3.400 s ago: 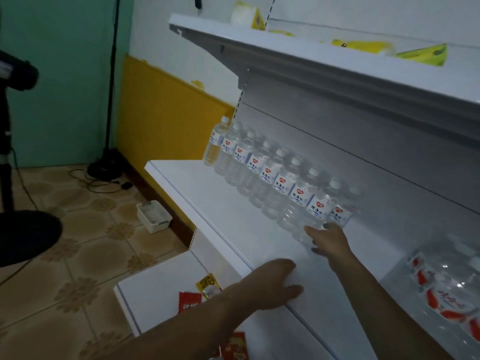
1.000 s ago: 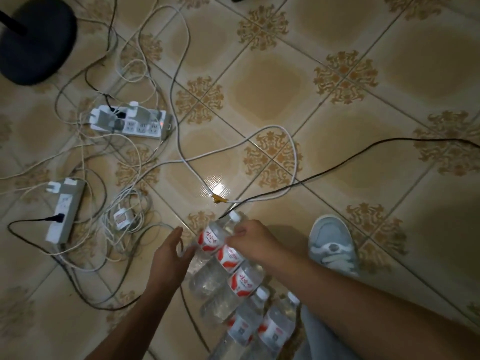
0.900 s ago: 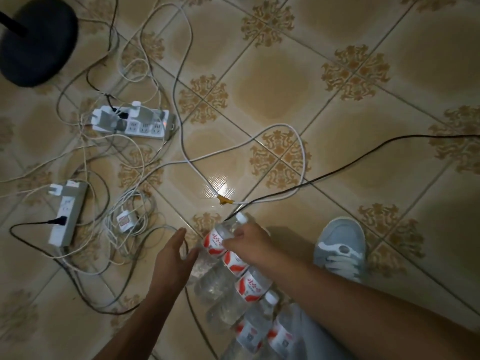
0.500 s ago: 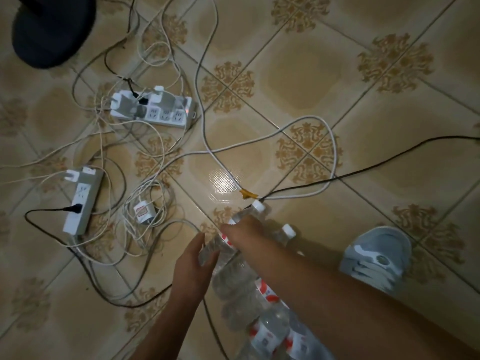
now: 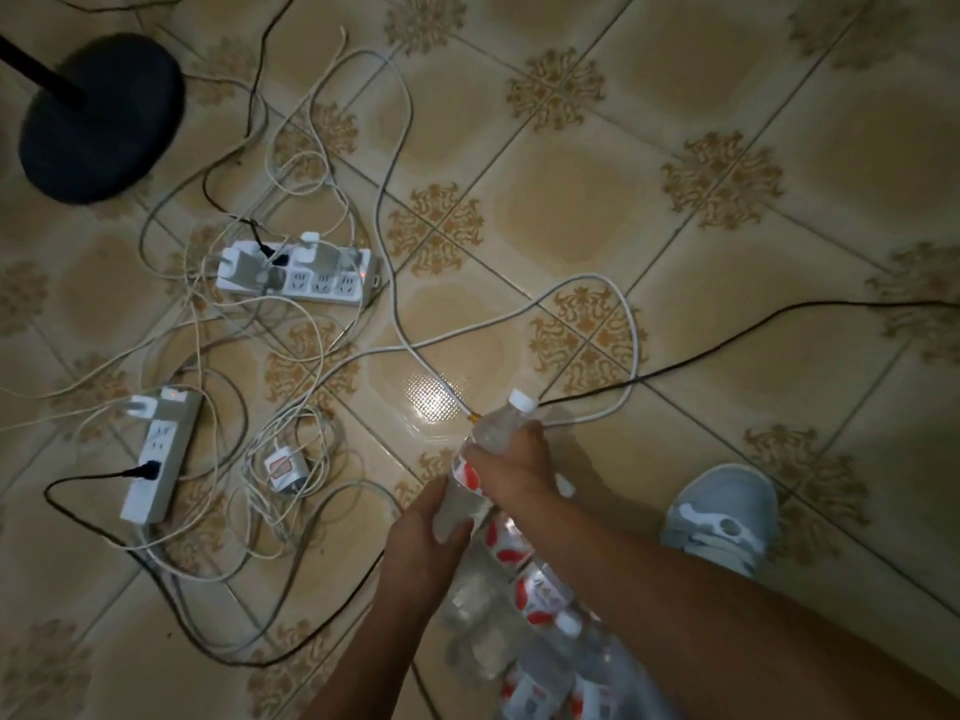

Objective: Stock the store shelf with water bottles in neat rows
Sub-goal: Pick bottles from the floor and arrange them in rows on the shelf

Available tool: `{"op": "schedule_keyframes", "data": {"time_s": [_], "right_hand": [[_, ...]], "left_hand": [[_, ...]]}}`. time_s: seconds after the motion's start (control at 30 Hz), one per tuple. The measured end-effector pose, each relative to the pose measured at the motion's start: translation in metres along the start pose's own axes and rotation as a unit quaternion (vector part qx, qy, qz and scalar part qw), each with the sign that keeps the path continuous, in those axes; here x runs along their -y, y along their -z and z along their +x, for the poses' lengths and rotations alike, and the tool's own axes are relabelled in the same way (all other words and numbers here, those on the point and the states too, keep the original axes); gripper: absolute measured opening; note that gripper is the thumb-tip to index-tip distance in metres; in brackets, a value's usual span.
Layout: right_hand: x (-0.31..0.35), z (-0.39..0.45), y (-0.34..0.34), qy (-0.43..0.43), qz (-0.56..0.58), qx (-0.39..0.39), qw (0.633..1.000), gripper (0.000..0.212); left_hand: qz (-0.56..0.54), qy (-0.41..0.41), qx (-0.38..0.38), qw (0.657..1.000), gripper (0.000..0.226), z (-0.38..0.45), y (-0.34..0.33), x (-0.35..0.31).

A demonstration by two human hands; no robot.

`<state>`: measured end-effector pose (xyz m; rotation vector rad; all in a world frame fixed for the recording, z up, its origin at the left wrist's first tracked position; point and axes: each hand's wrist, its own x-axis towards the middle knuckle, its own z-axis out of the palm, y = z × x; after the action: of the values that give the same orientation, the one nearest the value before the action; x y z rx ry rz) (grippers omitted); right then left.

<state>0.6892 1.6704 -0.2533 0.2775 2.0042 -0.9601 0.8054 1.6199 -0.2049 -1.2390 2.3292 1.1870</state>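
- Floor (image 5: 597, 210): glazed beige-tan tiles laid on the diagonal, with brown floral motifs at the corners where the grout lines meet.
- Lighting: dim overall; one bright glare patch (image 5: 432, 398) reflects off the tile near centre.
- Far left: round black stand base (image 5: 98, 116) with a dark pole rising out of view.
- Left of centre: white power strip (image 5: 296, 272) with several plugs inserted.
- Near left: second white power strip (image 5: 158, 454), one black plug inserted.
- Between and around the two strips: tangled white cables (image 5: 306, 163); a small white charger (image 5: 283, 467) lies among them.
- Right: black cable (image 5: 779, 317) runs across the tiles to the edge.
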Motion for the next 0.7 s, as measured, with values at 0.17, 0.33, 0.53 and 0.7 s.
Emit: {"op": "schedule_keyframes", "data": {"time_s": [0.17,0.33,0.53,0.7], "right_hand": [[0.044,-0.055,0.103,0.090,0.037,-0.052,0.994,0.058],[0.080,-0.154,0.244,0.182,0.055,-0.163,0.968,0.058],[0.077,-0.310,0.414,0.222,0.053,-0.322,0.919,0.049],[0.026,-0.455,0.513,0.218,0.067,-0.461,0.858,0.040]], "left_hand": [[-0.048,-0.063,0.015,0.997,0.062,-0.022,0.008,-0.081],[-0.107,-0.174,0.048,0.978,0.062,-0.081,0.006,-0.210],[-0.159,-0.328,0.116,0.924,0.061,-0.212,-0.006,-0.355],[-0.196,-0.438,0.200,0.854,0.054,-0.350,-0.026,-0.434]]}}
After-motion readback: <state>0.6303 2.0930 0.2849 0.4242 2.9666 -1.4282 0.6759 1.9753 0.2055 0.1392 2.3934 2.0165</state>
